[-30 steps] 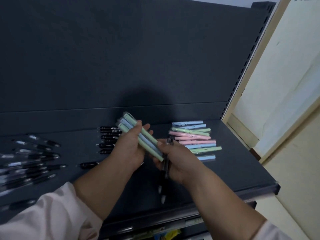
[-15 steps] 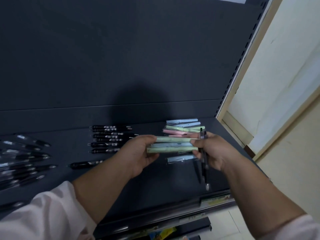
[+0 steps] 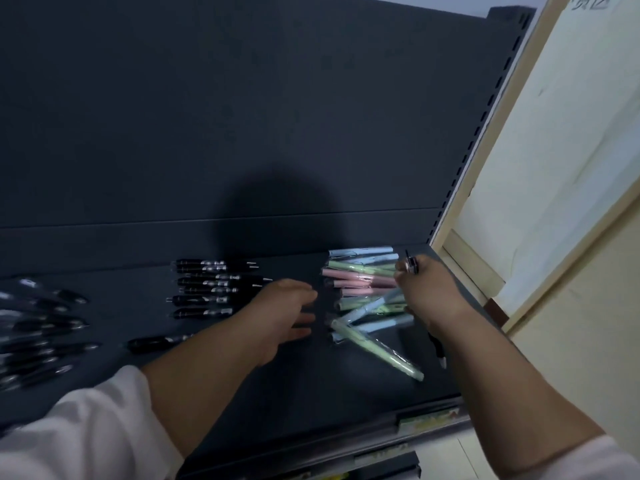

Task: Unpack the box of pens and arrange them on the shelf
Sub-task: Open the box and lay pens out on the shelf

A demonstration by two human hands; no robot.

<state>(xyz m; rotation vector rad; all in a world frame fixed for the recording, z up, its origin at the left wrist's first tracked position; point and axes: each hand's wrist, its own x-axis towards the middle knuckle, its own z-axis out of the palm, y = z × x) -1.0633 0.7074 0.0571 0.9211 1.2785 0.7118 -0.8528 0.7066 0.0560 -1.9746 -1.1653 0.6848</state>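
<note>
Several pastel pens [image 3: 360, 282] lay stacked in a rough row at the right end of the dark shelf [image 3: 311, 393]; two or three at the front of the pile sat askew, and one green pen [image 3: 381, 351] angled out toward the shelf's front edge. Right hand [image 3: 429, 296] was at the pile's right side, fingers curled around a dark pen [image 3: 411, 265] whose tip showed above the knuckles, with what looked like its other end below the wrist. Whether it also pinched a blue pen could not be told; motion blur. Left hand [image 3: 287, 313] was just left of the pile, fingers loosely spread, holding nothing. Black pens [image 3: 207, 285] lay in a row further left, more at the far left edge. No box in view.

Risks, judged: squaring the pile with a hand already encumbered could sweep the skewed green pen off the front lip. Wrapped barrels look slick; the stack could slide or roll. The held dark pen could end up mixed into the pastel group.
</note>
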